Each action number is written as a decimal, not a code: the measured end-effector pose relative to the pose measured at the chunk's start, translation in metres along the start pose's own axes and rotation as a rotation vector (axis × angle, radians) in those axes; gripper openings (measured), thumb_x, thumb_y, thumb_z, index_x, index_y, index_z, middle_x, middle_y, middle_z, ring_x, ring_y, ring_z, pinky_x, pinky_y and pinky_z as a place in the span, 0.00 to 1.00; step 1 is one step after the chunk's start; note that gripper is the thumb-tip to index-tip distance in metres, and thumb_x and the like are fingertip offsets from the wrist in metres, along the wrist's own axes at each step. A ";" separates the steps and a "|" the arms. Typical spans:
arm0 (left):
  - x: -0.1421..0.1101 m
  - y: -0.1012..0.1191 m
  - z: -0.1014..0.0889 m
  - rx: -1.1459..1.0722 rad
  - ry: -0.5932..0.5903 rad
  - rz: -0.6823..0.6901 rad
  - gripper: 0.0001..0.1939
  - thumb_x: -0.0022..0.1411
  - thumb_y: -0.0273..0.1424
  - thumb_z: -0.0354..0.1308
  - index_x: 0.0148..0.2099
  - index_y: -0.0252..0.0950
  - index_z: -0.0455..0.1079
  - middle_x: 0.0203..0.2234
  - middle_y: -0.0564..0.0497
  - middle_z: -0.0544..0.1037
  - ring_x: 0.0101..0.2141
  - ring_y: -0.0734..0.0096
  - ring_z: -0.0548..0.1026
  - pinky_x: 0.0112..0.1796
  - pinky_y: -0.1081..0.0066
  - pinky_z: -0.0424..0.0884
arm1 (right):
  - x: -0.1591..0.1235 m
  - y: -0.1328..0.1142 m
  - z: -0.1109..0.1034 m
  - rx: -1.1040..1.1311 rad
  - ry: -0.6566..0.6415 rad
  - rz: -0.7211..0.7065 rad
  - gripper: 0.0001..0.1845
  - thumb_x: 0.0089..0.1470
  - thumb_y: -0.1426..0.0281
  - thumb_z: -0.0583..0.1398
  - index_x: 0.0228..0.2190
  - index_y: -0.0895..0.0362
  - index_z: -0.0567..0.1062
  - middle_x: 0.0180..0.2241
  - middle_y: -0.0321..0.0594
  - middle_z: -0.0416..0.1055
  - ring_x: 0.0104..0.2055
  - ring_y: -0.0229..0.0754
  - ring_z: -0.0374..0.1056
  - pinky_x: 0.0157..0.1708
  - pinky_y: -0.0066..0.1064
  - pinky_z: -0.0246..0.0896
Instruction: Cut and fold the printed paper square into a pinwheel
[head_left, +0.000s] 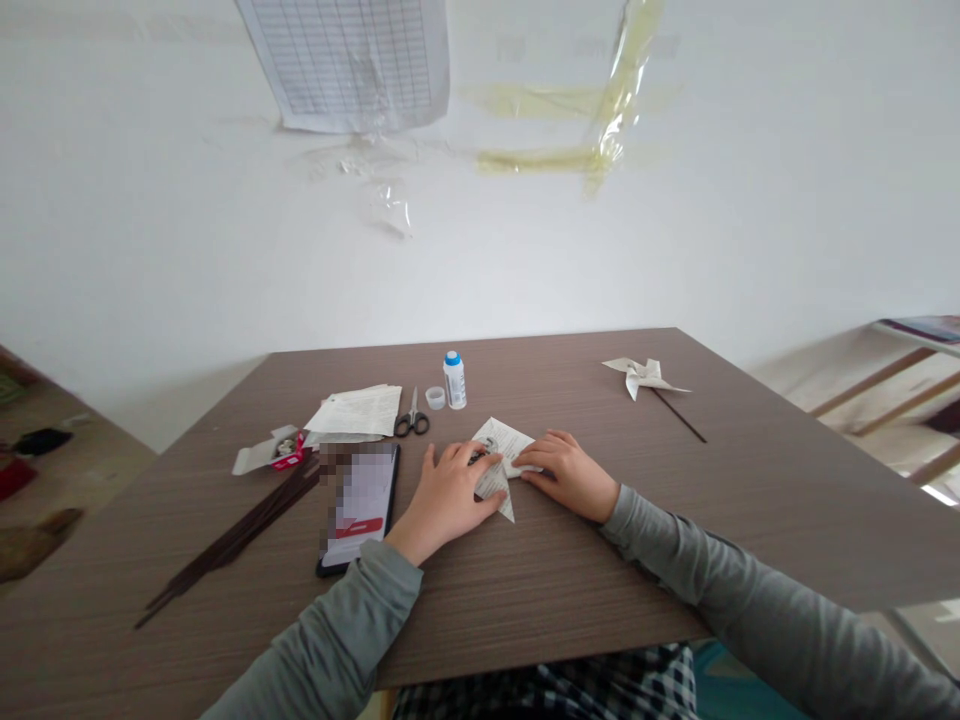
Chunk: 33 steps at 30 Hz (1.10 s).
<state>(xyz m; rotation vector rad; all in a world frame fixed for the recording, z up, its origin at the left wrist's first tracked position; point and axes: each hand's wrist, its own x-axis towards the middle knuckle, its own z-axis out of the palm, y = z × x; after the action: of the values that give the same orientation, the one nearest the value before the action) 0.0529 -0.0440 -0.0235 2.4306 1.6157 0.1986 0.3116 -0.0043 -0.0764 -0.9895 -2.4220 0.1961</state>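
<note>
Folded paper (504, 452): printed sheet, lying flat near the middle of the surface (570, 590), closer to its near edge.
Left hand (448, 497): fingers spread, pressed flat on the paper's left part.
Right hand (567, 472): fingers together, pressing the paper's right side.
Phone (361, 505): just left of the left hand.
Scissors (412, 416), glue bottle (454, 380), small cap (435, 397): behind the paper.
Sticks (232, 540): toward the left edge.
Pinwheel (646, 378): far right corner.

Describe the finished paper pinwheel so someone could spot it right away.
Look at the brown table, toward its far right corner. The pinwheel lies there alone, away from both hands. It is the only folded paper mounted on a thin dark stick.
</note>
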 end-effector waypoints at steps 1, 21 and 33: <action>0.000 0.000 0.001 -0.004 0.008 0.001 0.29 0.77 0.41 0.69 0.76 0.48 0.78 0.74 0.40 0.79 0.74 0.33 0.72 0.78 0.20 0.54 | 0.000 0.000 0.000 0.005 -0.004 0.002 0.12 0.74 0.72 0.67 0.52 0.48 0.90 0.52 0.44 0.91 0.56 0.54 0.86 0.70 0.57 0.72; 0.001 0.000 -0.003 0.005 -0.016 0.002 0.26 0.77 0.41 0.69 0.74 0.52 0.81 0.74 0.41 0.78 0.75 0.32 0.71 0.78 0.17 0.52 | 0.001 -0.003 -0.002 -0.010 -0.002 0.012 0.17 0.77 0.68 0.64 0.52 0.37 0.92 0.52 0.41 0.92 0.56 0.57 0.87 0.71 0.59 0.74; 0.001 0.002 -0.001 0.005 -0.007 -0.003 0.31 0.77 0.40 0.69 0.78 0.52 0.76 0.74 0.40 0.78 0.76 0.35 0.71 0.78 0.20 0.55 | 0.001 -0.003 -0.003 0.018 -0.009 0.024 0.16 0.76 0.68 0.64 0.52 0.39 0.91 0.52 0.42 0.91 0.56 0.58 0.87 0.72 0.59 0.74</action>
<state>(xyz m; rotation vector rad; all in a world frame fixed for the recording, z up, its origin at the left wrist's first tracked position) 0.0547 -0.0436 -0.0226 2.4295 1.6183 0.1852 0.3108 -0.0063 -0.0720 -1.0124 -2.4130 0.2303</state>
